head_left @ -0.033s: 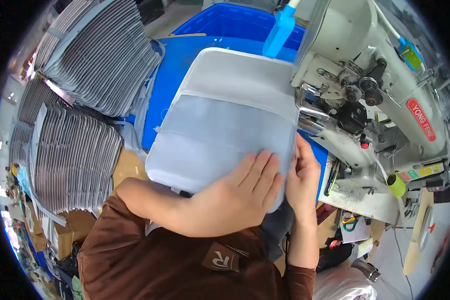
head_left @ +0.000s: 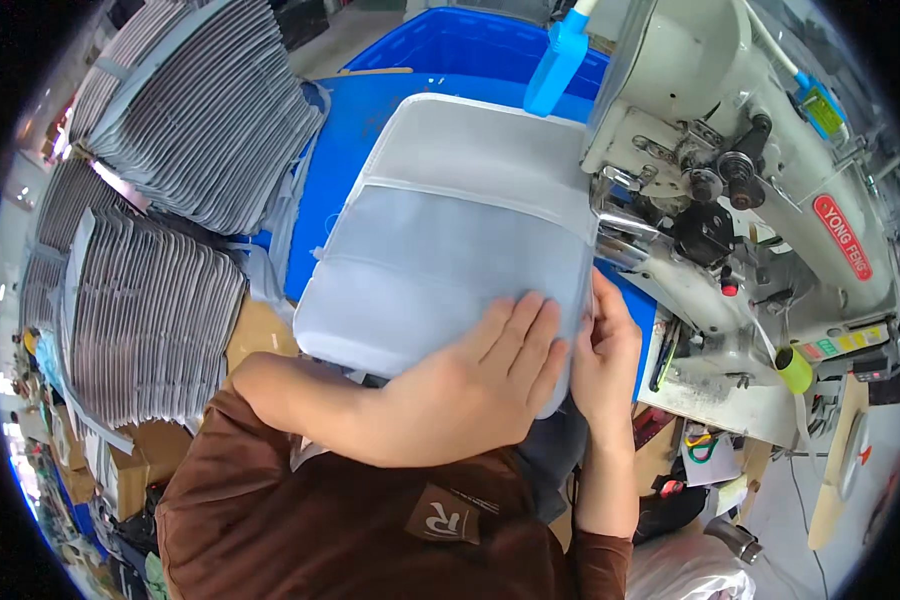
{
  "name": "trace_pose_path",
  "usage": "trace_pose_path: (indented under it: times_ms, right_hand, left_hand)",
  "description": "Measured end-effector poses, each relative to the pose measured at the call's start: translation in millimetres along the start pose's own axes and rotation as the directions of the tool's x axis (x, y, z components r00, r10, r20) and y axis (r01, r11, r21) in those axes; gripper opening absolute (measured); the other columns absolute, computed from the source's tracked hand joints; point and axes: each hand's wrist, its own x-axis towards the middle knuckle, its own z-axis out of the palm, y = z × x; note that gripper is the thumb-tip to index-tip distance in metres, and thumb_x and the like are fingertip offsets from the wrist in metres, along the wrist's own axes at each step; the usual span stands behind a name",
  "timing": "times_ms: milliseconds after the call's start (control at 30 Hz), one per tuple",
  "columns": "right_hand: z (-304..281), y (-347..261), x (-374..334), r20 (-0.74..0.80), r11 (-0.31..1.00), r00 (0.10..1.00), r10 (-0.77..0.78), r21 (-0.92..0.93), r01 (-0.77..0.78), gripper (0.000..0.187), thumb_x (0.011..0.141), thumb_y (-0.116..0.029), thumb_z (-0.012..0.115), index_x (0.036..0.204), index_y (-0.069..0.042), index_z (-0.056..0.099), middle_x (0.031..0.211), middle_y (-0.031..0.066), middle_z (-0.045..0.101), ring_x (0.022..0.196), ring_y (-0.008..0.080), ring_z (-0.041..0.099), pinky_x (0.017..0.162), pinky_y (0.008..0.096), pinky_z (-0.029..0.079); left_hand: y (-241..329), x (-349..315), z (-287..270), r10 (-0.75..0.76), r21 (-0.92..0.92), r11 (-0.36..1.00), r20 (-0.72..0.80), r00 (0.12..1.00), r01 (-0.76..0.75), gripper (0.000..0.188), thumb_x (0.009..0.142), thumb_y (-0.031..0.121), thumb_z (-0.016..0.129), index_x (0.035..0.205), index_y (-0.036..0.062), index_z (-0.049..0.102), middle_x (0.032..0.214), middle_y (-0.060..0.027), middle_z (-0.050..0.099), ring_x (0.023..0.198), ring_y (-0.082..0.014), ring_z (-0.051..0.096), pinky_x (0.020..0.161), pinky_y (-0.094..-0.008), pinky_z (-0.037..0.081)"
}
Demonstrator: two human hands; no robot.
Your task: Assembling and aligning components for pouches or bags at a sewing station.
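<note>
A light grey fabric panel (head_left: pixel 425 240) with rounded corners, pale edging and a wide pocket lies over the blue work surface. Its right edge runs up to the sewing machine (head_left: pixel 705 235), close to the metal foot parts. My left hand (head_left: pixel 480 385) rests flat on the lower right of the panel, fingers stretched out. At the panel's right edge, my right hand (head_left: pixel 606 355) pinches the border between thumb and curled fingers; some fingertips are hidden behind the edge.
Tall stacks of similar grey panels (head_left: pixel 155 315) stand on the left. Behind the blue table (head_left: pixel 335 150) is a blue plastic crate (head_left: pixel 450 38). A light blue fixture (head_left: pixel 558 65) hangs above the panel's far edge. Green-handled scissors (head_left: pixel 701 447) lie at the lower right.
The panel has shifted very slightly away from me, and my left hand has moved a little with it. My right hand stays almost in place.
</note>
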Motion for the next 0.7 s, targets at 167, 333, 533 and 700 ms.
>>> trace_pose_path:
  times_ms: [167, 333, 533, 700]
  right_hand:
    - [-0.2, -4.5, -7.5, -0.002, 0.998, 0.998, 0.063, -0.010, -0.063, 0.046, 0.086, 0.014, 0.049, 0.130, 0.002, 0.056, 0.104, 0.0192, 0.071, 0.094, 0.0188, 0.071, 0.075, 0.0279, 0.053]
    - [-0.6, -4.6, -7.0, -0.002, 0.999, 0.999, 0.042, -0.035, -0.042, 0.047, 0.085, 0.015, 0.051, 0.129, 0.002, 0.056, 0.104, 0.0202, 0.071, 0.094, 0.0193, 0.071, 0.076, 0.0290, 0.053]
    - [1.0, -3.8, -8.7, -0.014, 0.999, 1.000, 0.019, -0.035, -0.019, 0.049, 0.083, 0.016, 0.049, 0.129, 0.003, 0.055, 0.105, 0.0199, 0.070, 0.095, 0.0205, 0.071, 0.080, 0.0303, 0.054]
    - [0.1, -1.1, -3.2, 0.018, 0.996, 0.998, 0.067, 0.060, -0.068, 0.049, 0.083, 0.015, 0.048, 0.130, 0.003, 0.055, 0.099, 0.0164, 0.071, 0.091, 0.0222, 0.072, 0.078, 0.0300, 0.055]
  left_hand:
    - [-16.6, 9.0, 13.3, 0.013, 0.018, 1.000, -0.043, 0.999, -0.012, 0.042, 0.081, 0.020, 0.057, 0.115, -0.0045, 0.062, 0.126, -0.0250, 0.060, 0.118, -0.0386, 0.058, 0.100, -0.0446, 0.046]
    - [-28.7, 17.8, 20.6, 0.032, 0.030, 0.999, -0.049, 0.998, -0.031, 0.044, 0.080, 0.020, 0.057, 0.116, -0.0041, 0.061, 0.127, -0.0249, 0.059, 0.120, -0.0386, 0.056, 0.100, -0.0437, 0.046]
    - [-50.0, 24.5, 34.6, 0.042, -0.121, 0.991, -0.112, 0.993, -0.055, 0.045, 0.080, 0.016, 0.058, 0.121, -0.0009, 0.059, 0.134, -0.0168, 0.056, 0.126, -0.0298, 0.054, 0.100, -0.0398, 0.045]
    - [-63.7, 31.1, 47.1, 0.045, -0.291, 0.953, -0.128, 0.991, -0.081, 0.044, 0.082, 0.013, 0.057, 0.125, 0.0029, 0.058, 0.139, -0.0091, 0.054, 0.127, -0.0258, 0.053, 0.100, -0.0373, 0.045]
